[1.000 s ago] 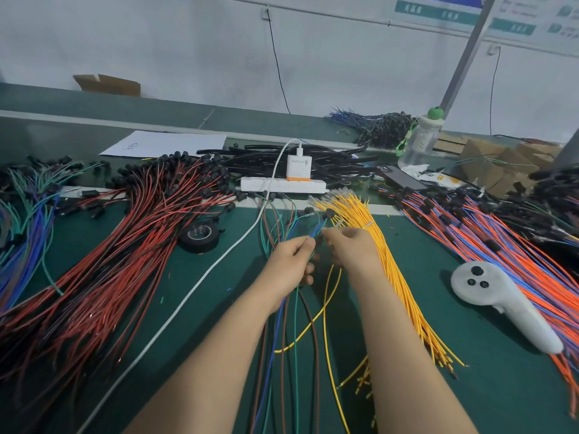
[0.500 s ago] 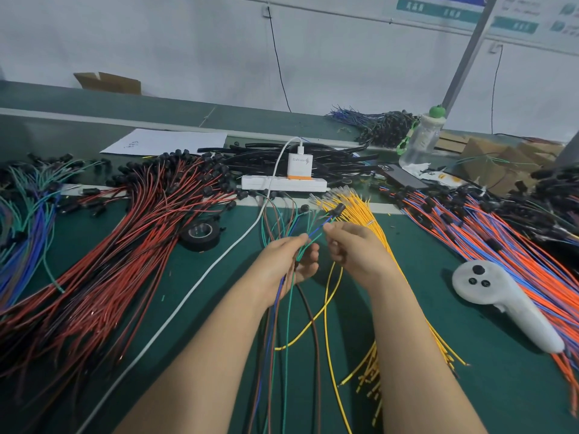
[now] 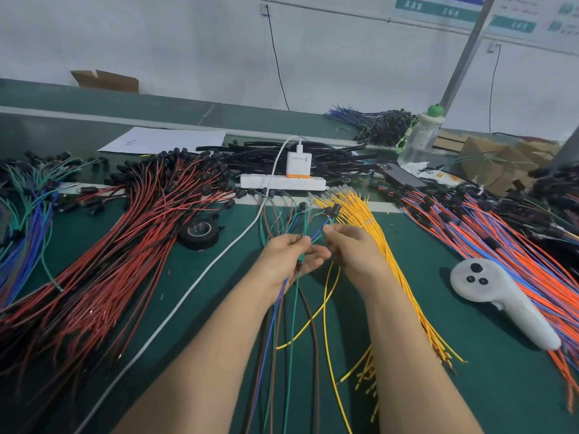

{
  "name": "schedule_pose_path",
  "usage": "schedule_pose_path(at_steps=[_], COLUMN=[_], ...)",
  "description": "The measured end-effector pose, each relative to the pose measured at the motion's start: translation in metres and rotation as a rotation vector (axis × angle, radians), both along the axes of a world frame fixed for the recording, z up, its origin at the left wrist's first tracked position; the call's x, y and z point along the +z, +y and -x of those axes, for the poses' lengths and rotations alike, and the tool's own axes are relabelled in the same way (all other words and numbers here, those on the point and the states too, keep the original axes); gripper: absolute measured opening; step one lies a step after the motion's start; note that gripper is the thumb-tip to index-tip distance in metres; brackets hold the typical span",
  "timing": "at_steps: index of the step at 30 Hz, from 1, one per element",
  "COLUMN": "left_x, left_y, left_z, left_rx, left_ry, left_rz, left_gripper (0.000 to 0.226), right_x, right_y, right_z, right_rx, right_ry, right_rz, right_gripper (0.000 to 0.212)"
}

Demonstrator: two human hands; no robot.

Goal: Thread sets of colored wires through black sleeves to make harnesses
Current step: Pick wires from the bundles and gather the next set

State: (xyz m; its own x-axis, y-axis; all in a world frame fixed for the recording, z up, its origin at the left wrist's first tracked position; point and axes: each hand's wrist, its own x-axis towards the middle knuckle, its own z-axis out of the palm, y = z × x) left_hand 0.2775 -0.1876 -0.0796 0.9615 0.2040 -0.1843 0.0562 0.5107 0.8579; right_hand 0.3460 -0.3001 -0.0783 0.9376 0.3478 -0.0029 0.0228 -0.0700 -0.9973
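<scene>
Counter: dark green counter (image 3: 501, 396), heaped with wire piles on both sides.
Yellow bundle: loose yellow insulated wires (image 3: 383, 245) just beside the right hand. Risk: a stray strand tangles into the held set.
Wire set: thin blue, green and brown wires (image 3: 318, 235), mid-counter, spanning both hands. The long axis runs away from the person, tips pointing up-right.
Left hand (image 3: 289, 260): curled round the set lower down.
Right hand (image 3: 355, 250): pinching strands near their tips.
Sleeve: small black tubular sleeve (image 3: 336, 209) just beyond the fingertips — splayed tips could miss its bore.
</scene>
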Motion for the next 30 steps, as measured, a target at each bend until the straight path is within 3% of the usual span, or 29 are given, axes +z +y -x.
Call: schedule_pose_path(at_steps=[7,10,17,25,30], left_x=[-0.004,-0.006,-0.002,-0.001,0.0], left_y=[-0.005,-0.008,-0.01,-0.011,-0.012], left_z=[-0.002,-0.001,0.002,0.002,0.002], left_rx=[0.028,-0.015,-0.012,-0.032,-0.03], left_ry=[0.005,-0.009,0.002,0.034,0.048], left_rz=[-0.106,-0.263,-0.313,-0.329,-0.342], left_gripper=[0.003,0.001,0.01,0.012,0.012], right_x=[-0.002,0.001,0.005,0.005,0.004], right_y=[0.013,0.013,0.009,0.007,0.007], right_z=[0.002,0.003,0.004,0.005,0.003], right_rx=[-0.312,-0.278,-0.208,-0.161,-0.167], right_ry=[-0.208,-0.243,-0.164,0.078,0.107], right_rz=[0.17,0.253,0.273,0.136,0.124], right_gripper=[0.014,0.022,0.028,0.019,0.013])
